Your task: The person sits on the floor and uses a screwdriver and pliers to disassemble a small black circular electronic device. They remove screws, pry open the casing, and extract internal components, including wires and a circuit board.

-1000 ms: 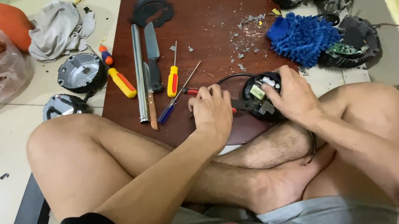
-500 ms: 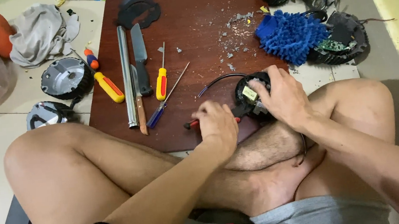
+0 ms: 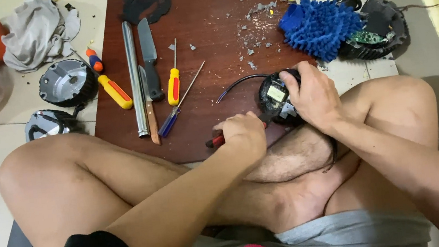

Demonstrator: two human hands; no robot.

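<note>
Your right hand [image 3: 311, 96] is wrapped tight on the black motor unit [image 3: 275, 97] at the board's [image 3: 209, 11] near edge. Your left hand [image 3: 242, 134] is fisted on a red-handled tool [image 3: 216, 141], tip at the unit. Bare board beyond your fingers; screwdrivers [image 3: 174, 85] well left.

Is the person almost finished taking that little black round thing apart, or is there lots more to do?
Some is done: grey chips lie scattered on the brown board, and opened black housings sit beside it. In hand: the right hand grips a small black motor unit while the left hand works a red-handled tool against it. It looks closed, so opening it probably remains.
</note>
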